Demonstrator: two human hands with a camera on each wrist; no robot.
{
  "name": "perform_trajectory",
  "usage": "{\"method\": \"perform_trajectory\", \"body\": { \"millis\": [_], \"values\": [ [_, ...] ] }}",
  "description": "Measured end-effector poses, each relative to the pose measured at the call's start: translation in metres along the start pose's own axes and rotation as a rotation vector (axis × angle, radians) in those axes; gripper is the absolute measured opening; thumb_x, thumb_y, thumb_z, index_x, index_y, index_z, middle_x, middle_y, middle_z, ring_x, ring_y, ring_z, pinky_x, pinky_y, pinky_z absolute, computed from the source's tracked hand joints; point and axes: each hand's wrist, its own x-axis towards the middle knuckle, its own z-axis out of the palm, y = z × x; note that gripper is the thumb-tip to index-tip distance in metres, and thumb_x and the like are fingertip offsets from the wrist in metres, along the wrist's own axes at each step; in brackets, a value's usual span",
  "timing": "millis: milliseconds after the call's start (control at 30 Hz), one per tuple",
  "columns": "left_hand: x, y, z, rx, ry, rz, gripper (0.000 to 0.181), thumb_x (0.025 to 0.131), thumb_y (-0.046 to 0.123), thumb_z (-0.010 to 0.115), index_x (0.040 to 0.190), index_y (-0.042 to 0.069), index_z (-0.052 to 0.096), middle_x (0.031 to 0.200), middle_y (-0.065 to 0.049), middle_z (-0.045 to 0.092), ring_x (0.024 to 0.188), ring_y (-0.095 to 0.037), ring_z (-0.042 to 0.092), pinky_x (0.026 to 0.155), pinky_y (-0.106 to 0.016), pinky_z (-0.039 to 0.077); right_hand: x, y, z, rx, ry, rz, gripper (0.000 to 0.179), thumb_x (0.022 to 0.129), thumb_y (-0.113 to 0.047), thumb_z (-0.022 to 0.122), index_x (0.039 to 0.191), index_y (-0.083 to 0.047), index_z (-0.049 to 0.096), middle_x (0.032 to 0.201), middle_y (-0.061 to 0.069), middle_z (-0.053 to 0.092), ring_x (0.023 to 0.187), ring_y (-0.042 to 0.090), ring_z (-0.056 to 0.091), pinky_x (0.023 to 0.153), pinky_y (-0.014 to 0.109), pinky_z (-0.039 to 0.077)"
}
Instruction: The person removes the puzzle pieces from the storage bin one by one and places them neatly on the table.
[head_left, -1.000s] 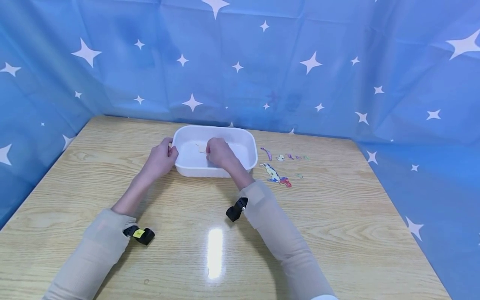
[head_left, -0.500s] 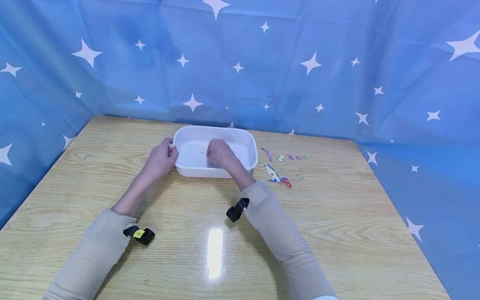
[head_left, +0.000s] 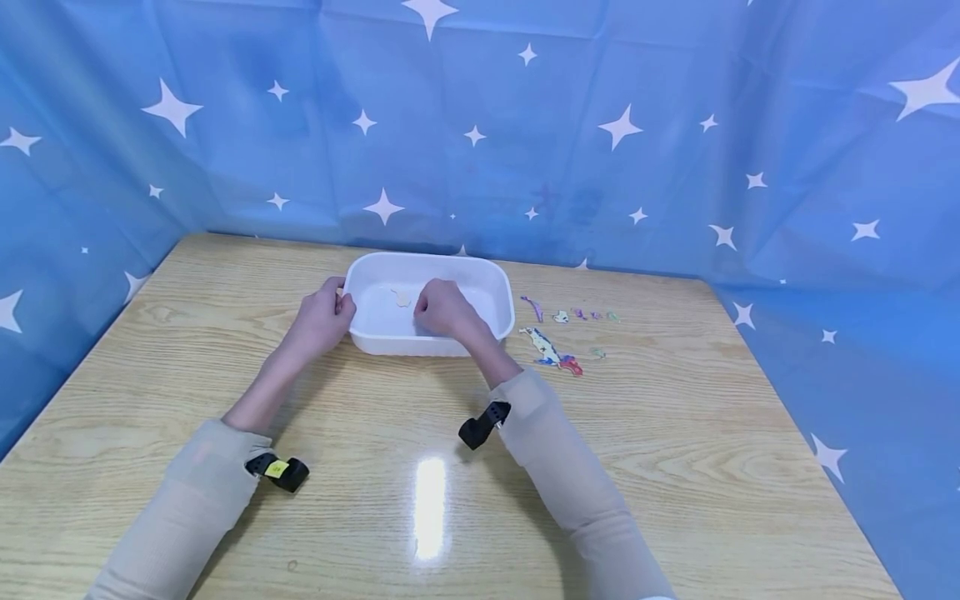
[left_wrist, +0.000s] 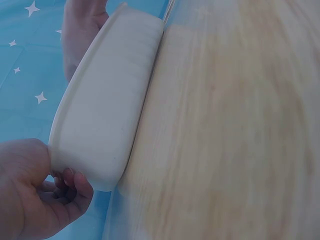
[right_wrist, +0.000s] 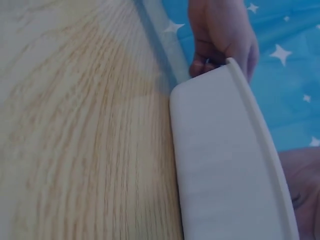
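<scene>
A white plastic tub (head_left: 390, 344) stands on the wooden table. My left hand (head_left: 321, 321) grips its left end, thumb and curled fingers at the rim, as the left wrist view shows on the tub (left_wrist: 105, 95). Inside the tub my right hand (head_left: 444, 308) reaches down with bent fingers. Its fingertips are hidden in the head view, and I cannot tell whether they hold anything. A small, thin cream-coloured piece (head_left: 402, 298) with a ragged outline lies on the tub floor, just left of the right hand.
Right of the tub lie several small flat scraps: a purple strip (head_left: 534, 307), a pale scrap (head_left: 561, 317), purple bits (head_left: 580, 313) and green bits (head_left: 597, 353). A larger cream, blue and red piece (head_left: 551, 348) lies nearer. A blue star-patterned curtain (head_left: 480, 167) hangs behind the table.
My right hand has shifted slightly right inside the tub, showing more of the cream piece; its forearm has moved a little right too. The left hand keeps its grip on the tub.
</scene>
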Motion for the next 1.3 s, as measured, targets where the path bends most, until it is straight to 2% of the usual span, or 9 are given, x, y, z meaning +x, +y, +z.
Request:
{"method": "perform_trajectory", "body": {
  "millis": [133,233,367,533,700,833,1000,1133,1300],
  "values": [
    [0.0,0.0,0.0,-0.003,-0.007,-0.004,0.047,0.103,0.011,0.039,0.142,-0.016,0.04,0.078,-0.01,0.051,0.063,-0.02,0.049,0.053,-0.03,0.041,-0.007,0.004,-0.005,0.103,0.081,-0.03,0.017,0.097,-0.003,0.058,0.086,-0.003,0.071,0.077,0.0,0.061,0.068,0.012,0.051,0.068,0.023,0.041],
    [0.0,0.0,0.0,-0.004,-0.008,-0.006,0.047,0.103,0.012,0.038,0.142,-0.015,0.04,0.078,-0.011,0.051,0.062,-0.021,0.049,0.053,-0.03,0.041,-0.014,0.005,-0.012,0.193,0.128,-0.031,0.012,0.098,-0.006,0.06,0.099,-0.001,0.071,0.089,0.007,0.069,0.076,0.017,0.062,0.072,0.026,0.048],
    [-0.001,-0.001,-0.001,-0.008,-0.012,-0.005,0.048,0.104,0.012,0.038,0.143,-0.015,0.039,0.079,-0.011,0.051,0.063,-0.02,0.049,0.053,-0.029,0.041,-0.024,0.01,-0.02,0.304,0.173,-0.057,0.01,0.098,-0.007,0.061,0.099,-0.001,0.069,0.085,0.008,0.071,0.074,0.017,0.069,0.069,0.028,0.053],
    [-0.001,-0.001,-0.001,-0.004,-0.007,-0.005,0.047,0.103,0.012,0.038,0.142,-0.015,0.04,0.079,-0.011,0.051,0.063,-0.02,0.049,0.054,-0.029,0.041,-0.038,0.021,-0.026,0.392,0.209,-0.094,0.008,0.097,-0.009,0.065,0.098,-0.002,0.069,0.084,0.007,0.072,0.074,0.015,0.07,0.073,0.029,0.056],
    [-0.001,0.0,-0.001,-0.003,-0.007,-0.003,0.047,0.104,0.011,0.039,0.143,-0.015,0.04,0.078,-0.01,0.05,0.063,-0.021,0.048,0.054,-0.03,0.041,-0.053,0.033,-0.03,0.432,0.22,-0.122,0.007,0.097,-0.009,0.067,0.097,-0.002,0.068,0.085,0.008,0.072,0.075,0.017,0.071,0.077,0.03,0.057],
    [-0.002,0.003,-0.001,-0.007,-0.014,-0.005,0.048,0.104,0.011,0.038,0.144,-0.016,0.038,0.078,-0.01,0.05,0.062,-0.02,0.048,0.053,-0.03,0.04,-0.065,0.044,-0.037,0.403,0.226,-0.126,0.008,0.097,-0.013,0.068,0.098,-0.005,0.07,0.086,0.006,0.072,0.076,0.017,0.07,0.076,0.032,0.057],
    [-0.003,0.003,-0.001,0.0,-0.01,-0.002,0.048,0.104,0.011,0.038,0.143,-0.016,0.039,0.077,-0.009,0.049,0.061,-0.02,0.047,0.053,-0.03,0.04,-0.08,0.06,-0.047,0.416,0.247,-0.105,0.009,0.097,-0.013,0.068,0.099,-0.004,0.07,0.088,0.011,0.071,0.076,0.021,0.069,0.074,0.036,0.057],
    [-0.001,0.001,-0.001,0.007,-0.001,-0.004,0.047,0.103,0.011,0.039,0.143,-0.015,0.04,0.077,-0.009,0.049,0.061,-0.02,0.047,0.053,-0.03,0.04,-0.091,0.076,-0.055,0.491,0.254,-0.063,0.014,0.096,-0.012,0.069,0.1,0.001,0.069,0.091,0.018,0.071,0.079,0.028,0.071,0.077,0.044,0.059],
    [-0.001,0.0,-0.001,0.008,-0.001,-0.008,0.047,0.104,0.011,0.039,0.143,-0.015,0.04,0.077,-0.009,0.049,0.061,-0.02,0.047,0.052,-0.03,0.04,-0.104,0.098,-0.067,0.513,0.26,0.0,0.017,0.097,-0.012,0.068,0.102,0.004,0.068,0.095,0.022,0.071,0.086,0.038,0.07,0.08,0.049,0.057]
  ]
}}
